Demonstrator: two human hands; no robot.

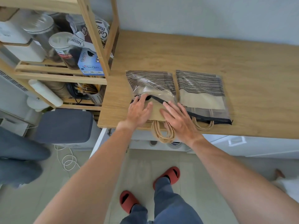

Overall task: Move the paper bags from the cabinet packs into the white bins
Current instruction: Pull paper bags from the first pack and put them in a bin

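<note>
Two clear packs with black-striped backs lie side by side on the wooden counter (210, 54). The left pack (150, 83) is open at its black-edged mouth, and brown paper bags (156, 112) stick out of it, their twisted paper handles (163, 132) hanging over the counter's front edge. My left hand (140, 111) rests at the pack's mouth, fingers on the black edge and the bags. My right hand (177, 121) lies flat, fingers spread, on the bags. The right pack (202, 94) lies untouched with bags inside. No white bin is in view.
A wooden shelf unit (95, 39) with jars, boxes and a utensil holder stands left of the counter. Below it sits a grey stool (64, 125). White cabinet fronts (252, 146) run under the counter. A white cable (68, 159) lies on the tiled floor.
</note>
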